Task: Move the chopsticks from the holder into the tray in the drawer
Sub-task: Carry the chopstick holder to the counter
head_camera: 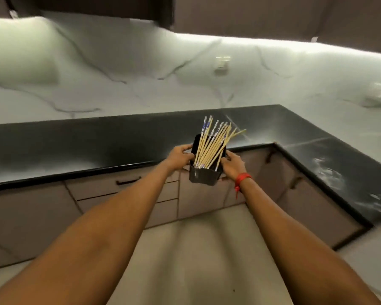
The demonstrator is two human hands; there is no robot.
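Note:
A black holder (pixel 204 176) full of several wooden chopsticks (pixel 211 144) with blue-patterned tops is held in the air in front of the counter edge. My left hand (pixel 179 156) grips its left side. My right hand (pixel 232 165), with a red thread at the wrist, grips its right side. The chopsticks lean to the right and fan out above the rim. All drawers in view are closed, so no tray shows.
A black L-shaped countertop (pixel 97 148) runs along a white marble wall. Beneath it are grey closed drawers, one with a dark handle (pixel 128 181), and cabinet doors. Pale floor lies below my arms. The counter's right wing (pixel 339 172) juts toward me.

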